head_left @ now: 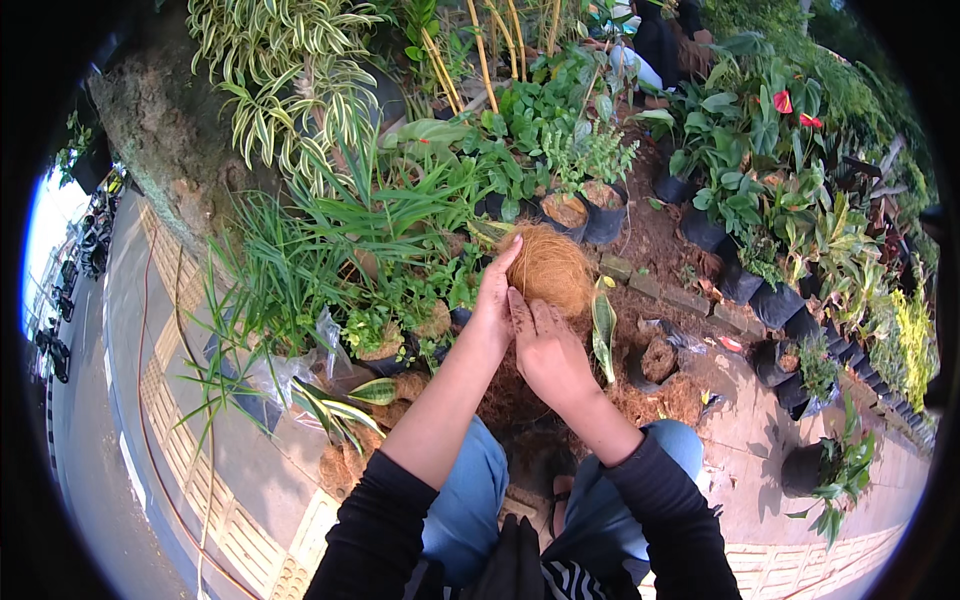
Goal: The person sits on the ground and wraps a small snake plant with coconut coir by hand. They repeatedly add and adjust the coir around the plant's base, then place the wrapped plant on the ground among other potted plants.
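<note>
A ball wrapped in brown coconut fibre (pixel 551 266) is held up in front of me. My left hand (pixel 496 289) cups its left side, with a finger laid along the upper edge. Soil-stained fingers of my right hand (pixel 546 341) press against its underside. Just right of the ball is a variegated snake plant leaf (pixel 603 330); another leaf tip shows at its upper left. Below my hands, loose coconut fibre (pixel 667 401) covers the ground. More snake plant leaves (pixel 330 405) lie left of my left forearm, beside fibre-wrapped clumps (pixel 341 469).
Potted plants in black bags (pixel 604 214) stand ahead, and more line the right side. A brick edging (pixel 686 300) crosses beyond the fibre. At left are a tree trunk (pixel 176 142), clear plastic bags (pixel 281 375) and a hose (pixel 142 360) on the pavement. Another person sits far ahead.
</note>
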A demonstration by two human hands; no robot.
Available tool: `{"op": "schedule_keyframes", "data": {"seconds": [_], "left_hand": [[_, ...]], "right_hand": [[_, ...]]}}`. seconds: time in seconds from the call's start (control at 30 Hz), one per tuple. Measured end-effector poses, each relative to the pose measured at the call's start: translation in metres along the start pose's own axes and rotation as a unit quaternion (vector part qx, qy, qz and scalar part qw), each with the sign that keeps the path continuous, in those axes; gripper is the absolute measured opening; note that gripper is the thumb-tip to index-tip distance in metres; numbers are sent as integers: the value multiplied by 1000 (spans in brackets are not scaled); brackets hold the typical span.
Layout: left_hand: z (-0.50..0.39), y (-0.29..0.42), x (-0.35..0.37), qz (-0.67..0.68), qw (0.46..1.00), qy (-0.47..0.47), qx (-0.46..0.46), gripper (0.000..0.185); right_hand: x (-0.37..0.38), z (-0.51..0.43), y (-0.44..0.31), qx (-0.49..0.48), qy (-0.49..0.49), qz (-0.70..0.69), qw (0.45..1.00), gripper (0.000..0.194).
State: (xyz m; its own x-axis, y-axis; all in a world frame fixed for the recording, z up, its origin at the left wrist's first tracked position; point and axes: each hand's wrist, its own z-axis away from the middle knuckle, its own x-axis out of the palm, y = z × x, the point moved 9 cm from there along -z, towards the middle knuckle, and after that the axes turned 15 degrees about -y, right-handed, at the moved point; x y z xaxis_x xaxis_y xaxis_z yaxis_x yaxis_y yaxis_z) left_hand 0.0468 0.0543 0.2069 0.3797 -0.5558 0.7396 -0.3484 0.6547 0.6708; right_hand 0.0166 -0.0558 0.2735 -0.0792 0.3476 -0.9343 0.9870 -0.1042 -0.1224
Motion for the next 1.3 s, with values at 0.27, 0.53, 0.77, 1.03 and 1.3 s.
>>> {"op": "schedule_keyframes", "data": {"seconds": [0.27,0.53,0.77,1.03,1.3], "left_hand": [[-1,8,-2,56,998,-38,19,43],[1,9,3,28,998,-62,-12,52],[1,10,10,50,996,-68,21,49],[3,26,14,58,987,-134,72,49],[9,25,14,-94,982,-88,136,54]], "right_hand": [[-45,11,89,98,155,-483,856,24],[12,44,207,292,267,-781,482,22],[19,55,217,334,291,-739,508,34],[34,62,230,368,233,-739,514,49],[43,0,62,171,-84,-897,399,83]]}}
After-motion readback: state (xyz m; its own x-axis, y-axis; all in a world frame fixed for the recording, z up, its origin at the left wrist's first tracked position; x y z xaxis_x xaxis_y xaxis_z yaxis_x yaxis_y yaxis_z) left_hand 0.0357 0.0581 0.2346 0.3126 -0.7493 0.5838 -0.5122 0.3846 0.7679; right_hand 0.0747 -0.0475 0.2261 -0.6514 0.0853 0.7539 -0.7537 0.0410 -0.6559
